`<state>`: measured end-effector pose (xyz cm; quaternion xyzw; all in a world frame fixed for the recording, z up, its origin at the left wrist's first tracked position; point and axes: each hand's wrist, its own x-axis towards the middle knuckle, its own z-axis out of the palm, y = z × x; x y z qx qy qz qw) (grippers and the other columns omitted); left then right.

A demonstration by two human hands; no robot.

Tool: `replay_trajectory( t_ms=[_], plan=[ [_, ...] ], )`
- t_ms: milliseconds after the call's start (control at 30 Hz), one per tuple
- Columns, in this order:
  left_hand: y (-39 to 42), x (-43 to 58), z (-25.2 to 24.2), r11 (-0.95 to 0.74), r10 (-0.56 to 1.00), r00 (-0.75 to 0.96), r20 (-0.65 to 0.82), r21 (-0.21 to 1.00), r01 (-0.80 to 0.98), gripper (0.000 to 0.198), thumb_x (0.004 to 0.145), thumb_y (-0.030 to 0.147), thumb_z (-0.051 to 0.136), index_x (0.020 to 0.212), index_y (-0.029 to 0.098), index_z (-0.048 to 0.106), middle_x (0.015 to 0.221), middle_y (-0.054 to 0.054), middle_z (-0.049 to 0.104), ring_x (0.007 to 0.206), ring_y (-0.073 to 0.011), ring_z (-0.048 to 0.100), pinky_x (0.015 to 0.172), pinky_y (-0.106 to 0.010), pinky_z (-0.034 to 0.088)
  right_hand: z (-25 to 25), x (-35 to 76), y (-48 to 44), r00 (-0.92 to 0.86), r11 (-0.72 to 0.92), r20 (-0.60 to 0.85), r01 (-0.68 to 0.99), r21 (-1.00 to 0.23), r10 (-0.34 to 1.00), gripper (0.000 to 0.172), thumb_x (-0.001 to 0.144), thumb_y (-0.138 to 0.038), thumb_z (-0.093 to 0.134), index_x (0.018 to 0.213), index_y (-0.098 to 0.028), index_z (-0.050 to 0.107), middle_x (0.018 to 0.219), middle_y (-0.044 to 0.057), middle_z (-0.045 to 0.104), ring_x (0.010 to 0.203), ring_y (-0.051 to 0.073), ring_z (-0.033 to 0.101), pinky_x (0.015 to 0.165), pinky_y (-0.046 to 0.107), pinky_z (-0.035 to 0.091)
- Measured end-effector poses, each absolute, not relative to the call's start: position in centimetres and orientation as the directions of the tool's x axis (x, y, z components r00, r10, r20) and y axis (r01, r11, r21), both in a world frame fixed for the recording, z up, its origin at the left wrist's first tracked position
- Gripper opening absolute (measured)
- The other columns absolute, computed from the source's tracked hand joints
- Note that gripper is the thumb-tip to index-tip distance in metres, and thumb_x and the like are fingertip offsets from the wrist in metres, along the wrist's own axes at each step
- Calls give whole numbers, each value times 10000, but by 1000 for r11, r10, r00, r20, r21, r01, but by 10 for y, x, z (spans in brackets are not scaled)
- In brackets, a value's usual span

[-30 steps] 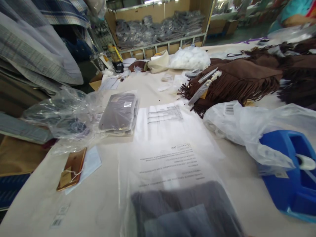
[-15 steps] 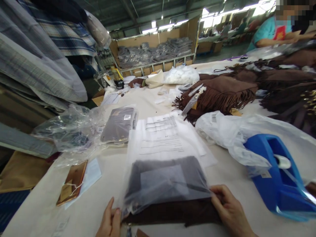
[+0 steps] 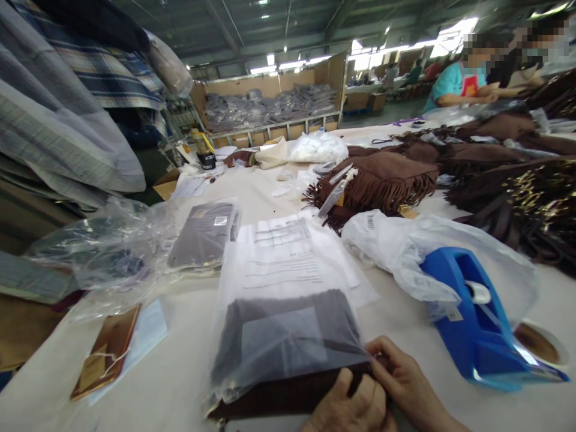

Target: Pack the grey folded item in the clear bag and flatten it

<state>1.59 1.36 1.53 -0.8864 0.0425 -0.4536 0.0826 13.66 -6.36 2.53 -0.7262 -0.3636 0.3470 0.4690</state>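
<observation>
A clear plastic bag covers most of a dark brown bag, whose near edge sticks out of its opening. At the right corner of that opening, my right hand pinches the plastic edge between thumb and fingers. My left hand is beside it, its fingers curled over the brown bag's near right edge; the fingertips are partly hidden. A pale rectangular sheet shows through the plastic. Printed text marks the flat far part of the plastic bag.
A blue tape dispenser and a tape roll stand to the right. Packed grey bags and a copper-coloured phone-like object lie left. Fringed brown bags are piled behind. Co-workers stand at the far right.
My left hand has moved from the plastic bag's left corner across to its right corner, beside my right hand. My right hand stays at that corner. The view has shifted slightly right.
</observation>
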Motion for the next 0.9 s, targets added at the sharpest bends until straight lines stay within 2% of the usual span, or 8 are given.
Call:
replay_trajectory(
  t_ms=[133,200,300,467,667,733,833,900],
  plan=[
    [20,13,20,-952,-273,656,704,-295,-80,111,815,181,507,830,173,617,868,-22,615,841,-183,570,727,-339,419,20,141,-66,473,-303,-199,155,-940,858,231,813,-421,499,743,-204,531,528,-59,507,486,107,455,473,220,363],
    [17,16,16,-952,-272,677,684,-295,-85,142,819,178,471,807,147,609,833,-38,601,766,-190,576,651,-332,422,20,141,-66,483,-313,-196,174,-934,853,224,801,-412,502,729,-202,529,515,-64,488,478,104,438,468,220,350],
    [9,22,9,-966,-200,684,702,-258,-17,223,821,122,388,753,94,600,745,-65,582,606,-160,554,503,-290,373,26,141,-64,509,-325,-182,206,-923,841,192,783,-380,488,715,-205,531,528,-54,513,492,113,470,477,226,364],
    [-5,28,15,-950,72,631,772,-138,278,279,762,60,319,745,65,597,515,-60,520,366,-129,428,348,-274,171,36,140,-61,600,-356,-172,201,-913,781,169,755,-389,466,730,-230,517,597,-8,642,555,161,598,526,250,446],
    [-3,29,31,-922,143,621,771,-125,367,277,757,58,318,758,64,594,467,-36,482,343,-128,420,328,-265,188,27,136,-65,632,-345,-79,310,-886,771,205,820,-401,431,763,-231,532,610,-10,640,552,152,598,525,242,457],
    [4,26,34,-943,71,664,744,-166,288,279,776,68,320,793,49,598,563,-64,548,405,-128,474,349,-248,261,22,135,-70,598,-305,-24,373,-876,801,209,842,-392,432,775,-228,544,645,-14,637,582,141,602,551,229,468],
    [18,18,36,-961,-173,702,690,-273,31,203,792,88,409,857,61,600,784,-94,630,594,-143,585,474,-240,401,15,133,-77,545,-253,24,427,-868,838,182,874,-355,426,833,-232,553,704,-21,645,627,122,613,595,203,483],
    [26,10,38,-952,-265,674,689,-297,-70,135,793,90,480,858,88,599,797,-66,632,664,-143,602,565,-246,433,13,133,-82,522,-236,31,436,-868,852,166,878,-345,431,830,-235,546,681,-31,634,602,113,608,577,186,482]
  ],
)
